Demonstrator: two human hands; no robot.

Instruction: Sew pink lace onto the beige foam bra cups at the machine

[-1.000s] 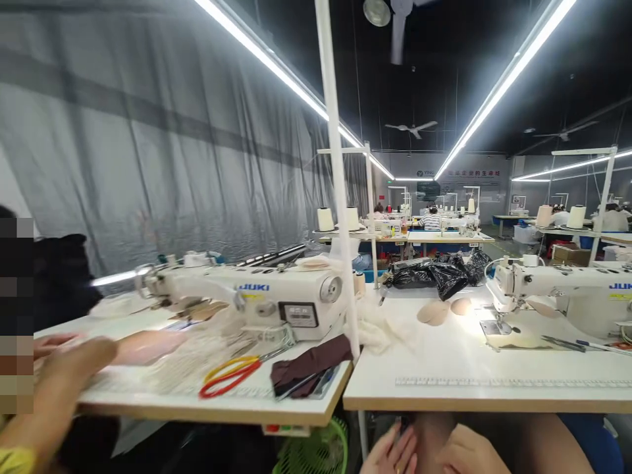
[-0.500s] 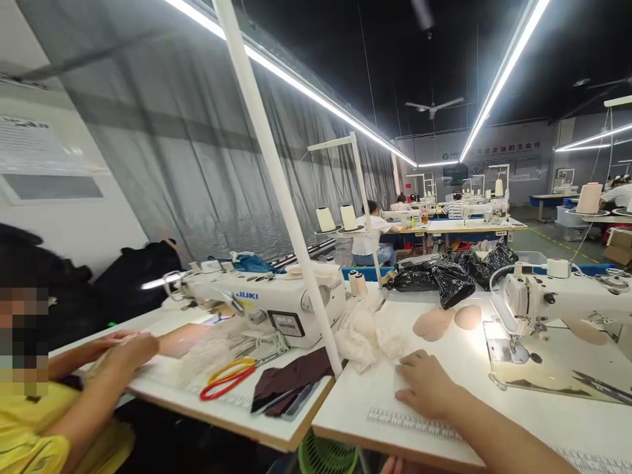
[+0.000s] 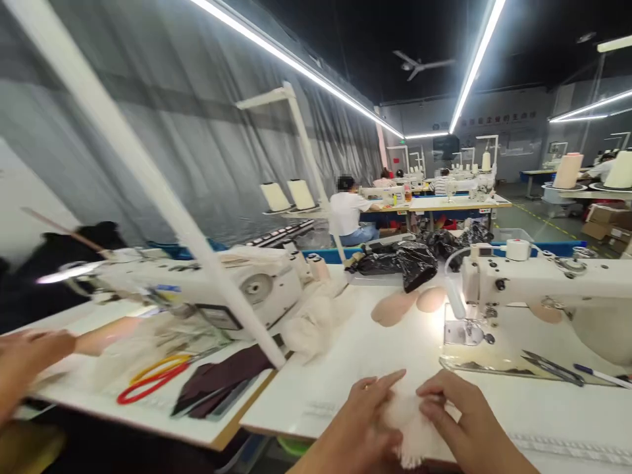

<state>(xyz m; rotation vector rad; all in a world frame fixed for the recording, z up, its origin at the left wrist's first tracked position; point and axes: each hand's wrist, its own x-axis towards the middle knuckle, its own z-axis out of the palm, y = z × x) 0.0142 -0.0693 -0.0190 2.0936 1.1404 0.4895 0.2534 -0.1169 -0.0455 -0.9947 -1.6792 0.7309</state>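
Observation:
My left hand [image 3: 363, 421] and my right hand [image 3: 464, 428] meet at the near edge of the white table [image 3: 345, 368]. Both pinch a small piece of cream lace fabric [image 3: 415, 428] that lies between them. A white sewing machine [image 3: 538, 283] stands to the right behind my hands, its lit needle plate [image 3: 464, 332] just beyond the fabric. Two beige bra cups [image 3: 407, 304] lie on the table left of the needle. A heap of cream lace [image 3: 316, 316] sits at the table's left side.
A second sewing machine [image 3: 207, 283] stands on the neighbouring table at left, with red and yellow handled scissors [image 3: 153, 378] and dark brown fabric [image 3: 222, 378]. A co-worker's hand [image 3: 29, 355] works there. Black plastic bags [image 3: 405, 260] lie behind. Scissors [image 3: 550, 365] rest right of the needle plate.
The camera has swung right and down. My right hand left the flat table top, and both hands now hold a piece of lace at the near edge.

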